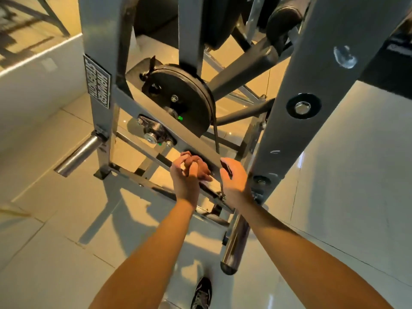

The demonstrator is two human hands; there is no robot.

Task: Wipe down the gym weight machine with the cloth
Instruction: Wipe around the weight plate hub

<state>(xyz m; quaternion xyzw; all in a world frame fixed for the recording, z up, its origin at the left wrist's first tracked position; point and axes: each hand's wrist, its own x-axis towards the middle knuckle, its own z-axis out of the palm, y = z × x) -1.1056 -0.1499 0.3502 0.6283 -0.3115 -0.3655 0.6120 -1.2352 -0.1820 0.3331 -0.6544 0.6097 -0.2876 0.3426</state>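
A grey steel weight machine [296, 90] fills the view, with a black pulley wheel [182, 99] on a slanted grey crossbar [191, 141]. My left hand [186, 177] grips a bunched brown cloth [199, 165] and presses it against the lower end of that crossbar. My right hand [234, 177] is just to the right of it, fingers curled round the crossbar's edge beside the black belt [215, 134] that comes down from the pulley.
Two chrome weight pegs stick out: one at the left [78, 156], one near my right forearm [234, 244]. A thick grey upright stands close on the right. Pale floor tiles [55, 253] lie below, with my black shoe [201, 292] at the bottom edge.
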